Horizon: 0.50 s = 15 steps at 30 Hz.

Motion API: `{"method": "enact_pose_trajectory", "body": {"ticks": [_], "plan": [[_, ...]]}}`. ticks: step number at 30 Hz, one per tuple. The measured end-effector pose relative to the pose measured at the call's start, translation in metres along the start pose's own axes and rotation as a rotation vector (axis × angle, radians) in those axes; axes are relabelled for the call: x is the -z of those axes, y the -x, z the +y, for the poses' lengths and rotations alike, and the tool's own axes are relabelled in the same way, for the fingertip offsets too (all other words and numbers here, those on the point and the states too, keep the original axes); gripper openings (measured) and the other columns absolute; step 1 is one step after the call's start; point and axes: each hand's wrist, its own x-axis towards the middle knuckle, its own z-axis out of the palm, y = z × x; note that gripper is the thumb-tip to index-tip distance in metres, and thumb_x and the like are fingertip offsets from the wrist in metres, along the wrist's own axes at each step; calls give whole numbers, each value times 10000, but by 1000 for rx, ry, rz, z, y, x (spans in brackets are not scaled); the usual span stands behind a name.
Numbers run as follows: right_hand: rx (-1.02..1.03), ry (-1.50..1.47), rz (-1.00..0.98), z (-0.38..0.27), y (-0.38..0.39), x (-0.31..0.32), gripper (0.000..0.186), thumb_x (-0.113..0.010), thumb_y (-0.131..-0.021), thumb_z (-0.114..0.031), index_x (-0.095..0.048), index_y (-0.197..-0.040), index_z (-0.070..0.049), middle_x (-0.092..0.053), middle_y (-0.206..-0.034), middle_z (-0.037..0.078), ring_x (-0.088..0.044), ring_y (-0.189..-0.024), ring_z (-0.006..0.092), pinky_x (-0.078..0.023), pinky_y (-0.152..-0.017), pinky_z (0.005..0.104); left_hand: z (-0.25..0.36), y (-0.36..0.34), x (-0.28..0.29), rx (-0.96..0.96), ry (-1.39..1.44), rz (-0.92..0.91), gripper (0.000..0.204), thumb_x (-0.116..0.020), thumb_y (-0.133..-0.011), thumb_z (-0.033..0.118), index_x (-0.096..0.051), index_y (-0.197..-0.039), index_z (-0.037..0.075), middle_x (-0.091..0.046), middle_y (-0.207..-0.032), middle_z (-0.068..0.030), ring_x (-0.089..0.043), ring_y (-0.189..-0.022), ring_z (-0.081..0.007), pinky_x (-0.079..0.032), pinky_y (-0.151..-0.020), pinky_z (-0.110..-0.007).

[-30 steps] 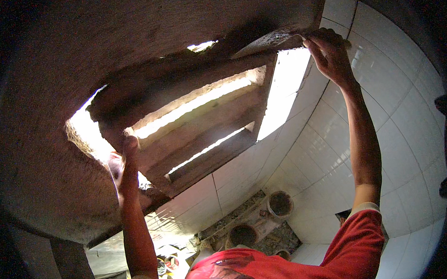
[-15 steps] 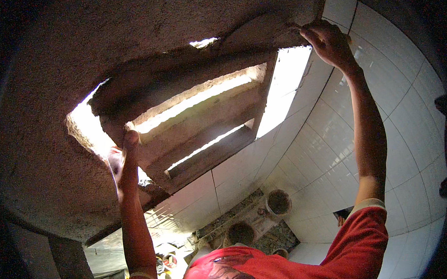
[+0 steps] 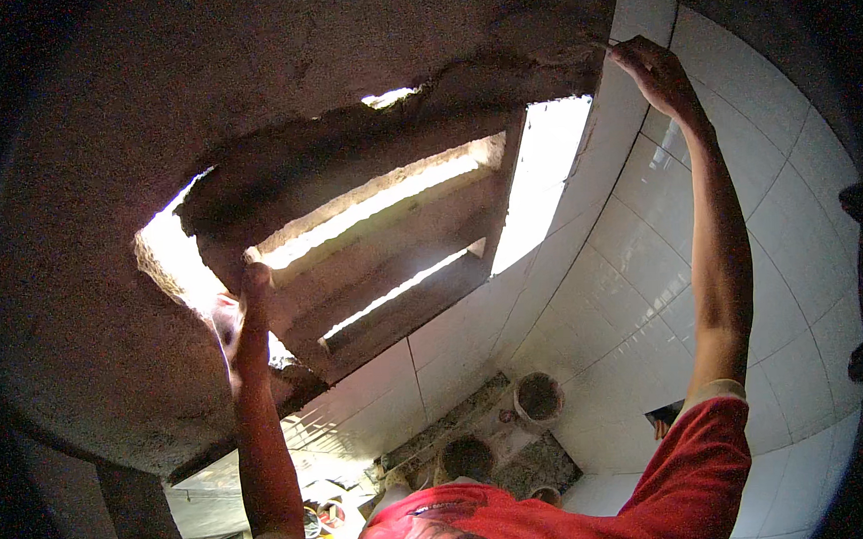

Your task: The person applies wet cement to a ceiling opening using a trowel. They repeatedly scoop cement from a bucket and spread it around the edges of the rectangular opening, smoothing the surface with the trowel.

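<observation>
- Evidently gripping a thin metal trowel (image 3: 599,46) in right hand (image 3: 655,72), beside rough brown plaster (image 3: 499,39) just left of it.
- Holding left hand (image 3: 245,314) up, with slatted brown-grey masonry vent (image 3: 393,247) just right of it; cannot tell if gripping.

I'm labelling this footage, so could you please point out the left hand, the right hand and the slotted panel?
Left hand (image 3: 247,322): head view, middle of the hand, below the thumb.
Right hand (image 3: 662,77): head view, middle of the hand.
Slotted panel (image 3: 392,237): head view, bar between two bright slots.
</observation>
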Motion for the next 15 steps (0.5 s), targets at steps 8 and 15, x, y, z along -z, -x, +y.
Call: {"method": "enact_pose_trajectory", "body": {"ticks": [8,15], "plan": [[185,-153,-45,-36,-14,1,406,-537,-1002,-455,-692,-1146,-109,-700,-1064,95,-679,-990,244,-546,-885,399,10,17,10,84,9,-33,664,-543,-832,742,-649,-863,87,-594,-845,-56,-508,-774,-190,-384,-699,-346],[345,9,187,-31,-22,-11,330,-579,-998,-393,-708,-1075,-99,-698,-1003,98,-679,-842,221,-556,-747,382,14,34,21,169,2,-73,685,-525,-832,753,-656,-883,83,-602,-874,-67,-516,-804,-202,-389,-725,-355]]}}
